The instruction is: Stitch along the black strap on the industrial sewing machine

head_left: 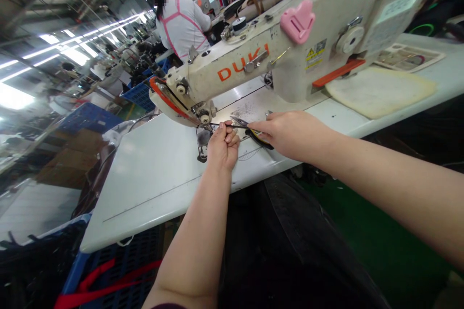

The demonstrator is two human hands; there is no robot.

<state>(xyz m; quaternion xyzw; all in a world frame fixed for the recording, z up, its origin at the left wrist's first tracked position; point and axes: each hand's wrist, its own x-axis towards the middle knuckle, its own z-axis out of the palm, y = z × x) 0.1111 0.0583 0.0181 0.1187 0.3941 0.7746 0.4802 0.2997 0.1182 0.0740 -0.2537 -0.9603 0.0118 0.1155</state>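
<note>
A thin black strip (237,126) is stretched sideways just in front of the sewing machine's needle area (206,120). My left hand (223,147) is closed, pinching the strip near its left end, right beside the presser foot. My right hand (293,133) is closed with thumb and forefinger on the strip's other end. Under its fingers is a pair of scissors (261,141) with a black and yellow handle, its metal blade pointing left. Whether the right hand also grips the scissors or they lie on the table, I cannot tell.
The white sewing table (155,169) bears the machine (239,65), with a pink holder (299,21) on its arm. A pale yellowish pad (380,91) lies at right. A blue crate (119,270) stands below left. Beyond the machine, a person (183,24) faces away.
</note>
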